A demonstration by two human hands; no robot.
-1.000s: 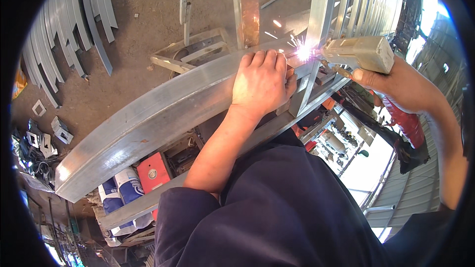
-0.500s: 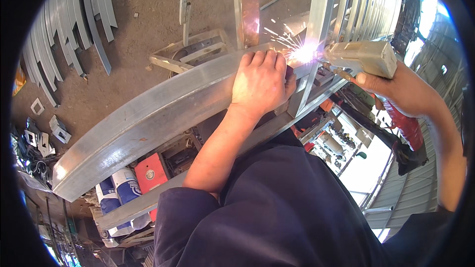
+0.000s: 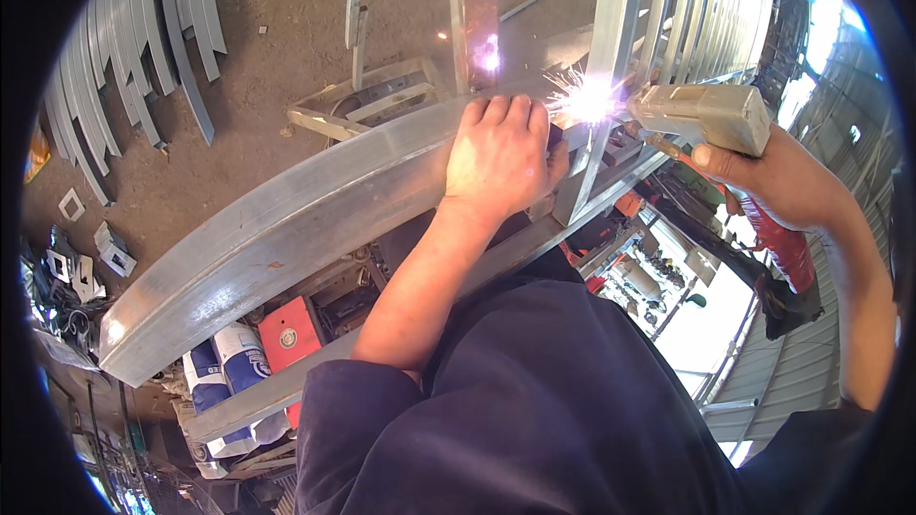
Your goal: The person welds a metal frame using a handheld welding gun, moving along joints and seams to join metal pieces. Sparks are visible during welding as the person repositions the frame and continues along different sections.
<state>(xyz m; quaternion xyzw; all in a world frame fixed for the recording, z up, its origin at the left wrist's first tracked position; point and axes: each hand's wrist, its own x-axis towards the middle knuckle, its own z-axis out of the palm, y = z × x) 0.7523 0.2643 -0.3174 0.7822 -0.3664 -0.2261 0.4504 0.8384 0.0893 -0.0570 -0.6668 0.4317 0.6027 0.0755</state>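
Observation:
My left hand [image 3: 498, 157] is closed over the end of a long grey square steel tube [image 3: 258, 210], its fingers curled over the far edge. Something small and dark shows by its thumb, mostly hidden. In my right hand [image 3: 778, 176] is a boxy, tan welding gun [image 3: 706, 116], its nose pointing left. A red-wrapped cable [image 3: 775, 234] hangs below that hand. At the gun's tip a white-violet arc burns with sparks flying left toward my left fingers, and its glare hides the joint. Beside the arc stands an upright steel tube [image 3: 615, 14].
Grey steel strips [image 3: 134, 48] lie on the floor at far left, near small cut metal plates [image 3: 114, 248]. A wooden frame [image 3: 367, 100] lies beyond the tube. Below are blue-and-white sacks [image 3: 239, 358] and a red box [image 3: 291, 334]. A lower steel rail [image 3: 258, 405] runs nearest me.
The welding gun has shifted slightly right and down with my right hand. The arc looks bigger, its sparks spread differently, and the violet glow on the rear upright is brighter. My left hand stays put.

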